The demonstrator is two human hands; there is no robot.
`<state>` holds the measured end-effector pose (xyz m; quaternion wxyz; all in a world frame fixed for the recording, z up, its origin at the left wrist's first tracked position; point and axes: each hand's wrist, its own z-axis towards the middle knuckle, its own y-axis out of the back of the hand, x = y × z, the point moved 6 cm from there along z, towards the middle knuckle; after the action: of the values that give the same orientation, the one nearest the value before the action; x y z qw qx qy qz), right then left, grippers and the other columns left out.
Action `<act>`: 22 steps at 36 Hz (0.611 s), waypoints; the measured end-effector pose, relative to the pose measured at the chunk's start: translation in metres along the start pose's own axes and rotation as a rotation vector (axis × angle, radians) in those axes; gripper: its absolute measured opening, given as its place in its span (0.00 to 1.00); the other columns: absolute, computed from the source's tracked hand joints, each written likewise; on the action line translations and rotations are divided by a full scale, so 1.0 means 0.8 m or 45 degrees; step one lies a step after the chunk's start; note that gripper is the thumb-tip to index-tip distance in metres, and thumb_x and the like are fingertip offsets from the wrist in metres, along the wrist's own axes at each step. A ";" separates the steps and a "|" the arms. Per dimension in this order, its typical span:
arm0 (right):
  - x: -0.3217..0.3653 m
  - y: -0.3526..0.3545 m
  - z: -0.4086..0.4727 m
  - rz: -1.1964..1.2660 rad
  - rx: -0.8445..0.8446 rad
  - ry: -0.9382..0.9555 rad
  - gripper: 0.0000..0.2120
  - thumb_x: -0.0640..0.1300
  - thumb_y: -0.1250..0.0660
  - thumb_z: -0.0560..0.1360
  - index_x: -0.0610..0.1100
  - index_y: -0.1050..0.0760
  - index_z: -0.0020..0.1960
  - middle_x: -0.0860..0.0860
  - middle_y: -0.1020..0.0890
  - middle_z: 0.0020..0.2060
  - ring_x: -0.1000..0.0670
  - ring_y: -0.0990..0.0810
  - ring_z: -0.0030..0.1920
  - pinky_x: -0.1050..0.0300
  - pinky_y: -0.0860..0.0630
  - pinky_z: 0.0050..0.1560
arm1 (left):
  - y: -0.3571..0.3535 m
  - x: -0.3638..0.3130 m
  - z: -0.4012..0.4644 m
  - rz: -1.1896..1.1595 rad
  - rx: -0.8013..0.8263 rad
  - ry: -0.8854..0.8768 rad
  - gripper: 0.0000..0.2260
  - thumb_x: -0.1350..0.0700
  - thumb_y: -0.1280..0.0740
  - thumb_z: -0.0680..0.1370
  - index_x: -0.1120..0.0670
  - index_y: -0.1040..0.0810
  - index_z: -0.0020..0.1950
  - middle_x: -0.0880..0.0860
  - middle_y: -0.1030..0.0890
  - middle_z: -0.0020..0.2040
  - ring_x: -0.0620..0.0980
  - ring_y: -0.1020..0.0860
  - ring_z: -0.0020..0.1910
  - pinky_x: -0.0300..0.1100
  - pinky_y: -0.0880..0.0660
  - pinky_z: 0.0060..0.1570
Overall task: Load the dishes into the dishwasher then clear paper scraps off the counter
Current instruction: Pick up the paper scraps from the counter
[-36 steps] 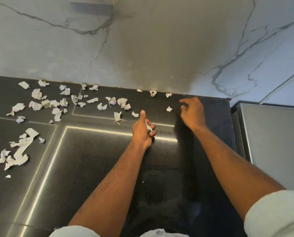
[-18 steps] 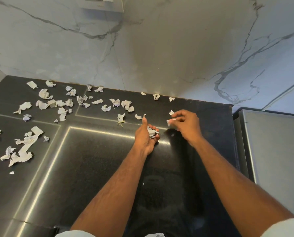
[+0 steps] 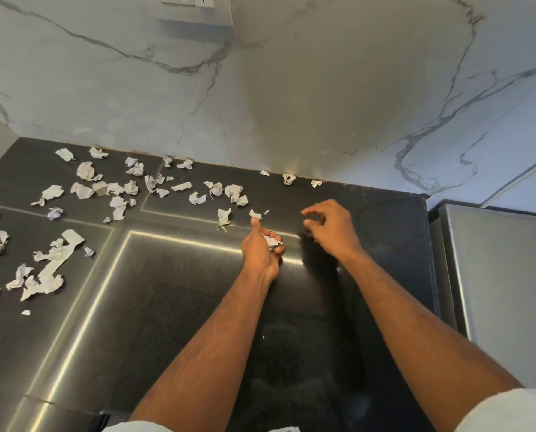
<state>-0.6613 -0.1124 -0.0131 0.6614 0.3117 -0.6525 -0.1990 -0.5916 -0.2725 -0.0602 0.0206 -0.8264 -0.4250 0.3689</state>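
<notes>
Several crumpled white paper scraps (image 3: 117,194) lie scattered over the left and back of the black counter (image 3: 167,307). My left hand (image 3: 260,247) hovers over the counter's middle, cupped around a small bunch of collected scraps (image 3: 271,241). My right hand (image 3: 330,227) floats just to its right, fingers loosely apart with nothing seen in them. A small scrap (image 3: 255,214) lies just beyond my left thumb. Three little scraps (image 3: 288,178) sit along the wall's foot. No dishes or dishwasher are in view.
A marble wall (image 3: 291,88) backs the counter, with a white socket plate (image 3: 195,7) at the top. A grey steel appliance (image 3: 503,291) stands past the counter's right edge. Long torn strips (image 3: 52,269) lie at the left.
My right hand picked a scrap near the back, brought it to my left hand, and now lifts away with fingers apart. The scrap near the right hand is gone from the counter.
</notes>
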 end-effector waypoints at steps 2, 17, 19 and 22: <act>-0.015 0.004 0.014 -0.184 -0.003 -0.035 0.16 0.38 0.32 0.78 0.46 0.20 0.64 0.49 0.23 0.59 0.48 0.20 0.54 0.55 0.25 0.62 | 0.002 -0.002 0.001 0.003 0.011 0.015 0.19 0.45 0.39 0.84 0.54 0.31 0.38 0.51 0.28 0.29 0.46 0.30 0.25 0.37 0.38 0.23; -0.005 -0.018 0.003 -0.524 0.132 -0.026 0.07 0.38 0.33 0.79 0.44 0.16 0.53 0.47 0.17 0.49 0.50 0.20 0.50 0.55 0.21 0.54 | 0.009 -0.008 0.004 0.013 0.018 0.022 0.17 0.45 0.39 0.84 0.55 0.29 0.40 0.52 0.27 0.32 0.48 0.27 0.30 0.40 0.33 0.28; 0.000 -0.020 -0.001 -0.011 0.174 -0.199 0.05 0.41 0.29 0.77 0.48 0.16 0.51 0.52 0.15 0.48 0.54 0.18 0.48 0.56 0.19 0.53 | 0.009 -0.008 0.003 0.002 0.012 0.025 0.17 0.45 0.39 0.84 0.55 0.29 0.41 0.53 0.26 0.32 0.48 0.27 0.31 0.40 0.32 0.29; 0.032 -0.032 -0.016 0.415 0.243 -0.179 0.05 0.41 0.25 0.74 0.48 0.15 0.49 0.55 0.14 0.44 0.58 0.16 0.45 0.62 0.19 0.46 | 0.004 -0.008 0.004 -0.017 0.016 0.014 0.17 0.45 0.40 0.84 0.56 0.28 0.42 0.54 0.25 0.36 0.49 0.24 0.36 0.43 0.26 0.33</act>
<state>-0.6435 -0.1464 -0.0112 0.6050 0.2485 -0.7550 -0.0476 -0.5937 -0.2800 -0.0598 0.0306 -0.8254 -0.4280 0.3669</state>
